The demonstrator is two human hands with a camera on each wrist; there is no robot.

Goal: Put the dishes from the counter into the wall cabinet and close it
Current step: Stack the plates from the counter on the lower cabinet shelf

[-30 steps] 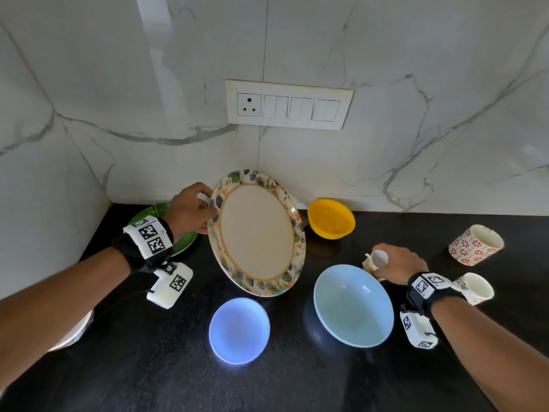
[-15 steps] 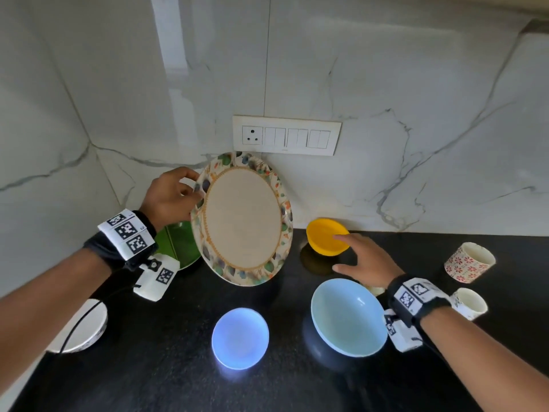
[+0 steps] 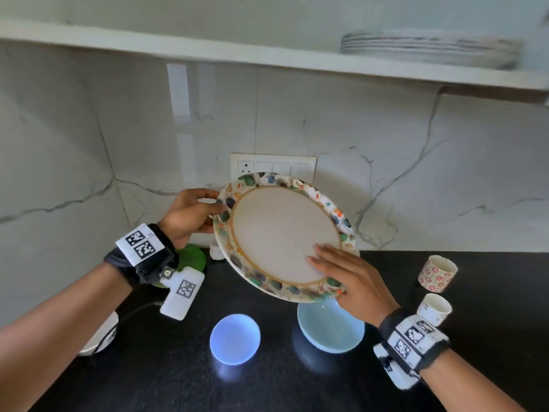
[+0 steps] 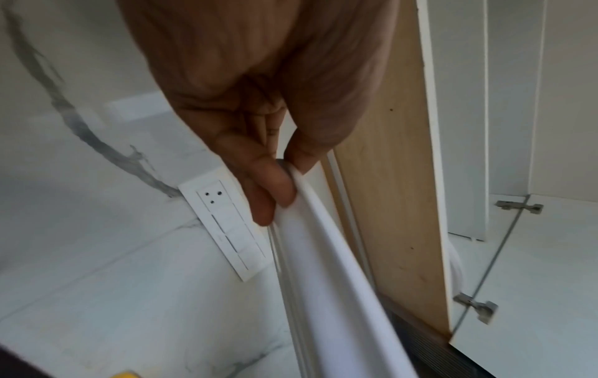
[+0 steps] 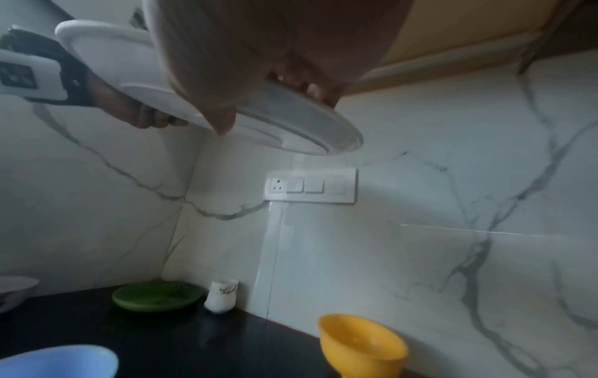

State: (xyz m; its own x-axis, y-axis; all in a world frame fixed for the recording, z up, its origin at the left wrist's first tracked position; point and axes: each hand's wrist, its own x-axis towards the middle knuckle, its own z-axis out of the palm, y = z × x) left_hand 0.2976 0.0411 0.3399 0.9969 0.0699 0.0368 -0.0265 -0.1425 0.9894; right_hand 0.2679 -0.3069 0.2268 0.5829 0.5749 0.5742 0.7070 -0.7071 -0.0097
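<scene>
A large plate (image 3: 282, 233) with a leafy coloured rim hangs tilted above the black counter (image 3: 490, 337). My left hand (image 3: 212, 208) pinches its left rim (image 4: 323, 255), thumb on the face and fingers behind. My right hand (image 3: 326, 263) grips the lower right rim, with fingers flat on the face and the thumb under the white underside (image 5: 291, 120). The wall cabinet's bottom shelf (image 3: 208, 52) runs across above, and a stack of plates (image 3: 427, 50) lies on it at the right.
On the counter stand a light blue bowl (image 3: 332, 331), a small blue bowl (image 3: 234, 339), a green plate (image 3: 193, 258), a yellow bowl (image 5: 362, 342), a floral cup (image 3: 436, 273) and two white cups (image 3: 433, 309). An open cabinet door (image 4: 395, 179) stands beside the shelf.
The plate has risen and tipped flatter. My right hand left the yellow bowl's side and took the plate's lower right rim. The head view has tilted up to the cabinet shelf.
</scene>
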